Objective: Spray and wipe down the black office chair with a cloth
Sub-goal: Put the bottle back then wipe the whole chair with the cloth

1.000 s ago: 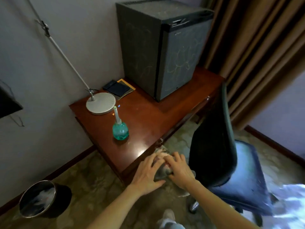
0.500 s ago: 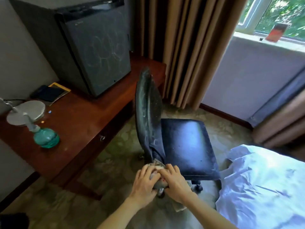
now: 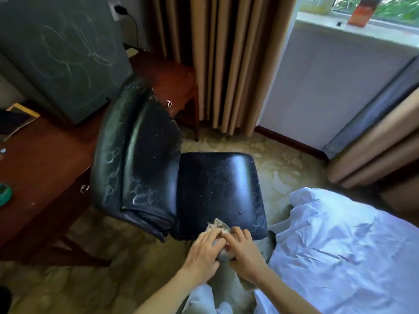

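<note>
The black office chair (image 3: 217, 191) stands in the middle of the view, its dusty, smeared backrest (image 3: 136, 155) to the left of the seat. A crumpled grey cloth (image 3: 218, 226) lies at the near edge of the seat. My left hand (image 3: 204, 250) and my right hand (image 3: 244, 248) both hold the cloth, fingers curled over it, side by side and touching. Most of the cloth is hidden under my hands. A sliver of the teal spray bottle (image 3: 4, 196) shows at the far left edge on the desk.
A wooden desk (image 3: 45, 159) with a dark mini fridge (image 3: 63, 53) stands left of the chair. A bed with white sheets (image 3: 351, 250) fills the lower right. Tan curtains (image 3: 226, 64) and a windowsill are behind. Patterned carpet lies around the chair.
The view has swung right from the desk to the chair. My two hands, still holding the cloth together, now sit at the seat's near edge instead of by the desk front.
</note>
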Available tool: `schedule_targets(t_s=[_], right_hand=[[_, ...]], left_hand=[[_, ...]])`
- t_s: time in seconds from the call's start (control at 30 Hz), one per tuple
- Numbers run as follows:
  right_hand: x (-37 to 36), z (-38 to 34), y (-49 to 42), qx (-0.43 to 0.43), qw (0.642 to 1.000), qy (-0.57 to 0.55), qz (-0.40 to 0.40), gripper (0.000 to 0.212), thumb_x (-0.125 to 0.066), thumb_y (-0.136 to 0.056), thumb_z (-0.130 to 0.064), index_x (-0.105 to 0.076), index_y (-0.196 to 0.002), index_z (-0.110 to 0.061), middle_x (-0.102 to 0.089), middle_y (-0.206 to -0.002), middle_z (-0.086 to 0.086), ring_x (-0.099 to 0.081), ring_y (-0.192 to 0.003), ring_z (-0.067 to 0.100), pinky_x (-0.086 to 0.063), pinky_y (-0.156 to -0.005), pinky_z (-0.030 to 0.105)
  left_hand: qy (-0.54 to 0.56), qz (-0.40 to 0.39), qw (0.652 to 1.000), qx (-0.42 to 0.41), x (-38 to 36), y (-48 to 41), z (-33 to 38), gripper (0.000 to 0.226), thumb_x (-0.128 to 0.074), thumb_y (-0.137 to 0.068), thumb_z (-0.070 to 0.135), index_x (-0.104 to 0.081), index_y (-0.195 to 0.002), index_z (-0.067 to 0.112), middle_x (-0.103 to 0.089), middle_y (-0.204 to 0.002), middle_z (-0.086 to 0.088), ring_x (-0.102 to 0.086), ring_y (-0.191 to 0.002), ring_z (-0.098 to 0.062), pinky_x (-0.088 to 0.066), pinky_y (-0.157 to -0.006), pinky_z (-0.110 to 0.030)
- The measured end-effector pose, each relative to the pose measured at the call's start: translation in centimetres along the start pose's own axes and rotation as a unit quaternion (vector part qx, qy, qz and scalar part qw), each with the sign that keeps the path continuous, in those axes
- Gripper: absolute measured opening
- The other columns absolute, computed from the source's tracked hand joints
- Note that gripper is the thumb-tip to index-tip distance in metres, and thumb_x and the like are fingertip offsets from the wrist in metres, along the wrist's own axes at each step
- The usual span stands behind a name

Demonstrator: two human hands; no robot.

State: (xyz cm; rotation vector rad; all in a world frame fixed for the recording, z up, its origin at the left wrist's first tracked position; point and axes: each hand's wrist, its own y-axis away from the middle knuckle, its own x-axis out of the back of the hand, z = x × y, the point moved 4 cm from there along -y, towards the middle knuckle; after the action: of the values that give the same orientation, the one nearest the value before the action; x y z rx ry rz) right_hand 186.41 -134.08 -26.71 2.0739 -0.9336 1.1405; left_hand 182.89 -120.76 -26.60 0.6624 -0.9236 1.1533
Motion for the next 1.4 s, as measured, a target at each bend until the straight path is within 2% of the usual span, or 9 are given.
schedule_targets(t_s=[0.13,0.23,0.33,0.4,0.5,0.7,1.0,1.13,1.4], right_hand=[[0.2,2.3,-2.4,-0.014,1.000,0.009,-0.012,0.060,-0.053,-0.072,-0.026,-0.042,-0.131,-0.031,-0.042,-0.118,-0.003,-0.032,-0.091,0.014,-0.042,-0.073,0.025],[1.1,4.2,-4.4,-0.037,0.999,0.001,-0.007,0.060,-0.051,-0.066,-0.021,-0.043,-0.126,-0.029,-0.044,-0.110,0.002,-0.032,-0.087,0.016,-0.037,-0.069,0.028],[2.5,5.6,-7.0,-0.032,0.999,0.006,-0.013,0.058,-0.054,-0.070,-0.024,-0.039,-0.126,-0.029,-0.042,-0.107,0.003,-0.027,-0.087,0.015,-0.035,-0.072,0.031],[3.3,6.2,-9.0,-0.024,0.999,0.017,-0.020,0.058,-0.052,-0.070,-0.025,-0.035,-0.124,-0.030,-0.042,-0.109,0.004,-0.030,-0.089,0.017,-0.038,-0.073,0.033],[4.1,6.5,-11.3,-0.017,0.999,0.021,-0.018,0.060,-0.054,-0.067,-0.017,-0.038,-0.124,-0.026,-0.044,-0.111,0.006,-0.039,-0.092,0.024,-0.043,-0.072,0.037],[4.2,8.8,-13.9,-0.002,0.999,0.026,-0.034,0.055,-0.060,-0.069,-0.013,-0.045,-0.122,-0.019,-0.042,-0.116,0.005,-0.039,-0.099,0.024,-0.043,-0.077,0.035],[2.8,15.0,-17.7,0.086,0.993,0.007,-0.078,0.047,-0.055,-0.069,-0.011,-0.045,-0.114,-0.020,-0.046,-0.114,0.006,-0.044,-0.096,0.025,-0.046,-0.075,0.038],[2.3,19.0,-20.7,0.139,0.987,0.005,-0.080,0.046,-0.053,-0.063,-0.006,-0.046,-0.108,-0.018,-0.050,-0.105,0.006,-0.048,-0.088,0.027,-0.048,-0.067,0.038],[-4.8,24.9,-28.2,0.168,0.985,-0.012,-0.041,0.046,-0.042,-0.061,-0.003,-0.052,-0.105,-0.015,-0.048,-0.099,0.004,-0.045,-0.086,0.025,-0.047,-0.072,0.035]], left_hand=[[0.001,-0.019,1.000,-0.003,-0.5,-3.3,-1.1,0.050,-0.067,-0.064,0.017,-0.052,-0.112,0.022,-0.050,-0.130,-0.003,-0.051,-0.111,-0.021,-0.046,-0.093,-0.030],[0.011,-0.023,1.000,-0.007,-0.6,-6.2,-1.9,0.044,-0.064,-0.064,0.016,-0.055,-0.107,0.020,-0.052,-0.125,-0.003,-0.054,-0.107,-0.022,-0.048,-0.085,-0.029],[0.019,-0.013,1.000,-0.010,-0.3,-9.2,-2.6,0.042,-0.066,-0.063,0.014,-0.055,-0.104,0.021,-0.053,-0.123,-0.002,-0.053,-0.107,-0.021,-0.041,-0.085,-0.028],[0.022,-0.005,1.000,0.000,0.1,-10.8,-3.4,0.042,-0.067,-0.067,0.014,-0.053,-0.105,0.022,-0.053,-0.124,-0.001,-0.054,-0.109,-0.020,-0.044,-0.087,-0.029],[0.019,0.007,1.000,0.012,0.7,-12.6,-4.6,0.046,-0.070,-0.069,0.013,-0.050,-0.109,0.023,-0.054,-0.124,-0.002,-0.055,-0.110,-0.020,-0.050,-0.088,-0.033],[-0.001,0.002,1.000,0.022,0.3,-15.5,-5.6,0.053,-0.076,-0.063,0.016,-0.049,-0.107,0.025,-0.057,-0.112,0.001,-0.058,-0.100,-0.018,-0.051,-0.082,-0.030],[-0.013,0.020,0.992,0.121,-5.1,-19.1,-6.1,0.058,-0.079,-0.053,0.017,-0.053,-0.104,0.025,-0.057,-0.112,0.000,-0.059,-0.099,-0.018,-0.052,-0.078,-0.028],[-0.015,0.040,0.987,0.153,-7.8,-22.4,-6.8,0.057,-0.079,-0.052,0.014,-0.059,-0.105,0.022,-0.058,-0.116,-0.001,-0.056,-0.100,-0.017,-0.052,-0.078,-0.027],[-0.045,0.074,0.977,0.195,-14.9,-27.2,-14.4,0.047,-0.067,-0.062,0.009,-0.057,-0.107,0.018,-0.060,-0.120,-0.002,-0.057,-0.112,-0.022,-0.051,-0.084,-0.034]])
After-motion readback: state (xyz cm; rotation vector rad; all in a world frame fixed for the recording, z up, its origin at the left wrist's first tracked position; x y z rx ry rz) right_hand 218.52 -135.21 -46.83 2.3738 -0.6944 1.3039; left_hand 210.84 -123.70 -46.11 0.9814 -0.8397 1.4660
